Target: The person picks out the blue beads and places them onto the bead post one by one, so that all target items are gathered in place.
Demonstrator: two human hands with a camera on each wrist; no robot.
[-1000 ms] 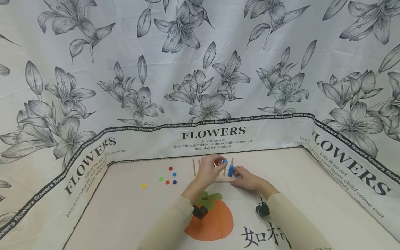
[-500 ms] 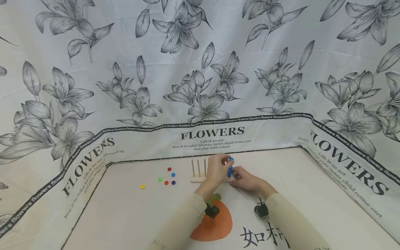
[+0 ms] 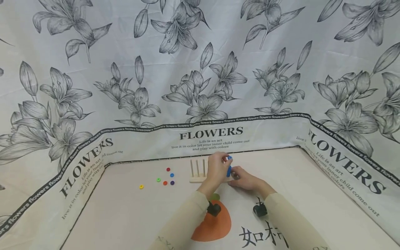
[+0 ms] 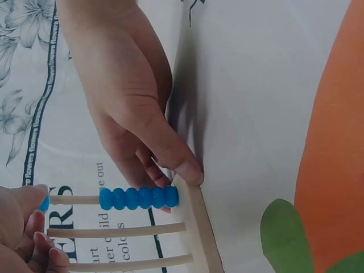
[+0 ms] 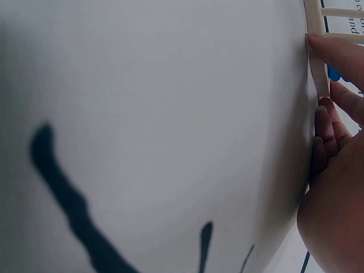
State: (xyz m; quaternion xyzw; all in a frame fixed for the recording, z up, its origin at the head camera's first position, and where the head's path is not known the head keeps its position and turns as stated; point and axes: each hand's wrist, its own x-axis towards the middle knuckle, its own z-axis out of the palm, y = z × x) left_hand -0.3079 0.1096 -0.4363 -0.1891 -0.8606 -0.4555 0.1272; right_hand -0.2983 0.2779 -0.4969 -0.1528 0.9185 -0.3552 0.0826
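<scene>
My left hand (image 3: 217, 170) pinches a blue bead (image 4: 44, 203) at the tip of the rightmost peg of a wooden peg stand (image 3: 197, 180). Lower on that same peg sits a stack of blue beads (image 4: 139, 198), resting against the base. The neighbouring peg (image 4: 119, 230) shows bare wood in the left wrist view. My right hand (image 3: 245, 178) grips the right end of the base, its thumb (image 4: 187, 170) on the near side. Part of the stand is hidden behind my left hand in the head view.
Left of the stand, loose beads lie on the tablecloth: red (image 3: 168, 169), blue (image 3: 172, 175), green (image 3: 158, 180), orange (image 3: 165, 183), purple (image 3: 172, 183) and yellow (image 3: 141, 186). A flower-printed curtain (image 3: 206, 139) stands close behind.
My left hand has moved right with the blue bead, from over the middle pegs to the top of the rightmost peg. My right hand keeps its grip on the base.
</scene>
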